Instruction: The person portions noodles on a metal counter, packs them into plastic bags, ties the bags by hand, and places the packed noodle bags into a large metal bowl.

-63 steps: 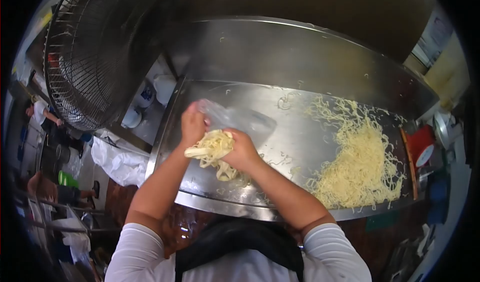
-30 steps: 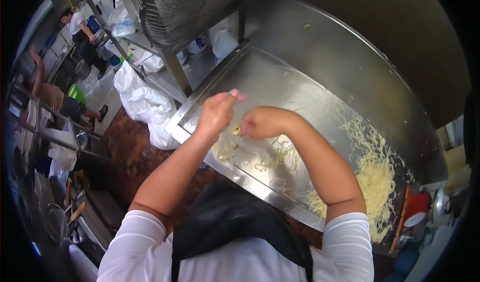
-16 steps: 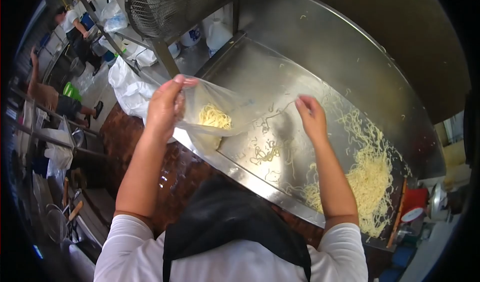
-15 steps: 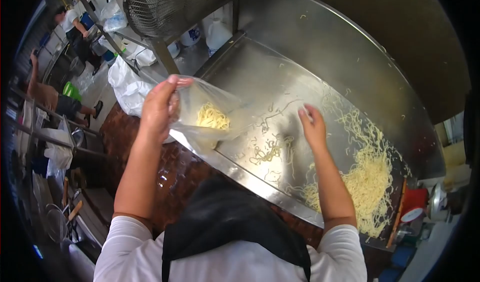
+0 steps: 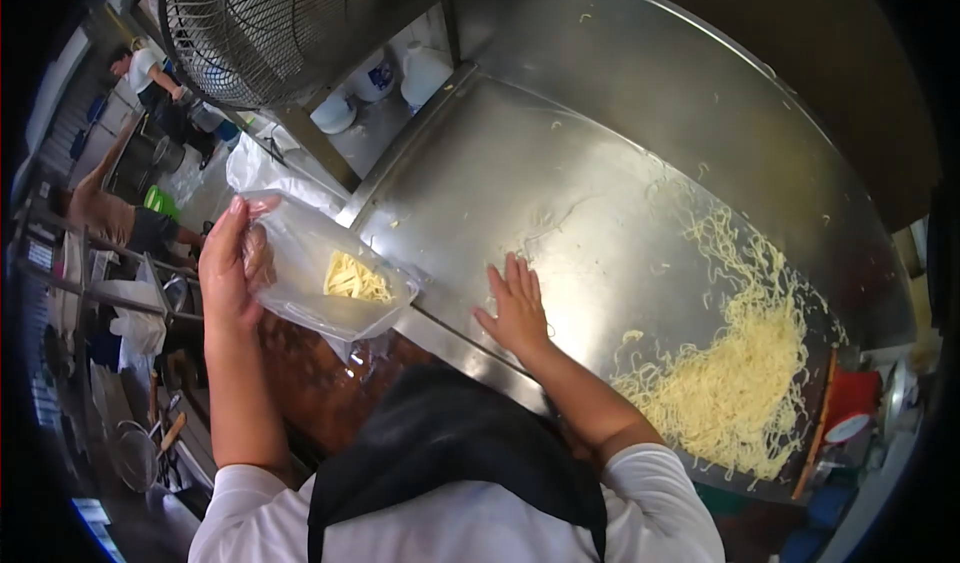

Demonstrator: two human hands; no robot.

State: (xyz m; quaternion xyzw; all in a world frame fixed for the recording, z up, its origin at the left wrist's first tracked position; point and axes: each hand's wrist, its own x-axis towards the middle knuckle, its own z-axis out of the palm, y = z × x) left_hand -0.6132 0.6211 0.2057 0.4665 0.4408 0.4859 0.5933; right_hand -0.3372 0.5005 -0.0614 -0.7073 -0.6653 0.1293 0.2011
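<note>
My left hand [image 5: 235, 263] grips the rim of a clear plastic bag [image 5: 300, 308] at the left, out past the edge of the metal table. A clump of yellow noodles [image 5: 357, 278] lies inside the bag. My right hand [image 5: 517, 308] is flat and palm down on the steel tabletop [image 5: 450, 183], fingers spread, close to a few thin noodle strands. Further right, a large pile of loose yellow noodles [image 5: 730, 388] covers the table, with stray strands trailing up toward the raised back wall.
A caged fan [image 5: 265, 33] stands at the upper left, with white jugs [image 5: 425, 73] behind the table's side. A wooden strip [image 5: 815, 423] borders the pile's right end, beside a red object [image 5: 855, 403]. Two people [image 5: 150, 73] are at the far left. Strainers [image 5: 135, 458] are lower left.
My left hand has moved left and slightly down with the bag. My right hand has swung left and down onto the tabletop. The scattered strands mid-table are mostly gone from there.
</note>
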